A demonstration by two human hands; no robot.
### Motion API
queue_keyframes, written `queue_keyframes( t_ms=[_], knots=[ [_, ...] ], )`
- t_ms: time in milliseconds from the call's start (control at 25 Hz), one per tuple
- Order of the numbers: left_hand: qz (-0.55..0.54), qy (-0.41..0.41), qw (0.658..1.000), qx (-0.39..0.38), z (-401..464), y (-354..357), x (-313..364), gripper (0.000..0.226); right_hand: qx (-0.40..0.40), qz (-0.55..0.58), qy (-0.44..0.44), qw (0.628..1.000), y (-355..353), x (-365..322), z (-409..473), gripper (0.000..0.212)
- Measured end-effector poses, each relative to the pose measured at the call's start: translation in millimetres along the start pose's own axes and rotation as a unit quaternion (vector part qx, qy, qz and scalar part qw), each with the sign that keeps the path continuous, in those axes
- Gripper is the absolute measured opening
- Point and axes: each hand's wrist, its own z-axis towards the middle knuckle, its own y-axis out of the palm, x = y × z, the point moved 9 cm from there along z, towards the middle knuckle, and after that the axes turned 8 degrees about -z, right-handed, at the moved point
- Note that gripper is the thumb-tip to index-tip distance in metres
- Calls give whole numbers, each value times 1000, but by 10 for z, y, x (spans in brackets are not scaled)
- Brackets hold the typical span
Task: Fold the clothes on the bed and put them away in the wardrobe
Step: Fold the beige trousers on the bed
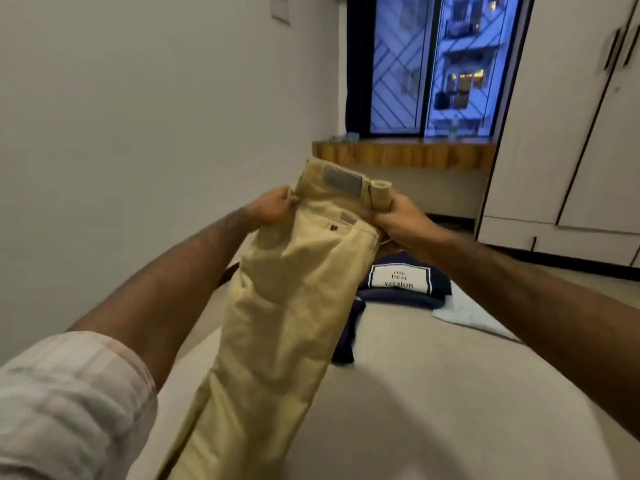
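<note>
Beige trousers (277,299) held up by left hand (272,207) and right hand (398,216).

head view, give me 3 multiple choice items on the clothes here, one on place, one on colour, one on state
1. Where does the folded navy shirt lie?
A. on the bed
B. on the wooden ledge
C. in the wardrobe

2. What colour are the trousers?
A. black
B. red
C. beige

3. How are the trousers held?
A. left hand only
B. both hands at the waistband
C. lying loose

Answers:
1 A, it rests on the mattress.
2 C, the cloth is pale tan.
3 B, the left hand and right hand grip opposite ends of the waistband.
</note>
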Motion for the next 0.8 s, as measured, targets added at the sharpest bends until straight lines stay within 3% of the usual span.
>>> queue_keyframes(
  t_ms=[160,280,400,480,560,720,800],
  knots=[
    [9,-32,999,-21,457,1346,-766,28,18,-35,119,992,-141,1628,283,23],
    [-20,-74,997,-15,640,2035,-1302,41,89,-51,211,972,-388,2791,382,48],
    [99,-49,990,-91,282,2517,-1701,54,107,-183,301,930,-349,3738,186,75],
    [164,-23,978,-126,-216,2607,-1967,55,40,-368,265,890,-13,3989,24,77],
    [187,-37,973,-133,-769,2490,-2257,60,-40,-465,146,872,544,3912,-113,69],
    [139,-171,968,-117,-1970,1953,-2629,87,-147,-456,52,876,1572,3531,-462,64],
    [100,-218,967,-86,-2607,1604,-2684,86,-212,-438,9,874,2051,3194,-687,59]
  ],
)
